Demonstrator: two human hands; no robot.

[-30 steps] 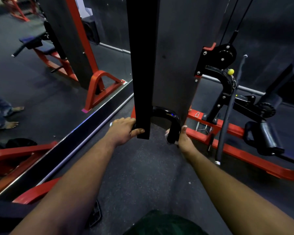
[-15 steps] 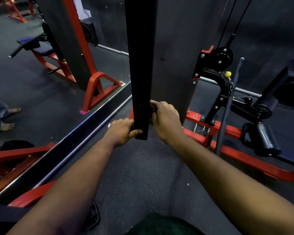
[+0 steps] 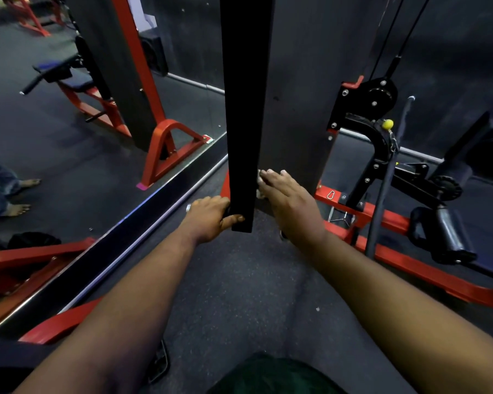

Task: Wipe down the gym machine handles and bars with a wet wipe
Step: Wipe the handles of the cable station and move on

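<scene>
A black vertical bar of the gym machine hangs down the middle of the view and ends just above the floor. My left hand grips its lower end from the left, thumb under the tip. My right hand lies over the curved black handle to the right of the bar and hides it. A white wet wipe shows under the fingers of that hand, pressed against the handle.
A wall mirror with a metal bottom rail runs along the left. Red base rails, a black pulley bracket, cables, a thin upright bar and roller pads stand at the right. Grey rubber floor lies below.
My right hand has gone from the handle's right end up onto its top by the bar, hiding it, and has now opened flatter over it. The left hand kept its grip.
</scene>
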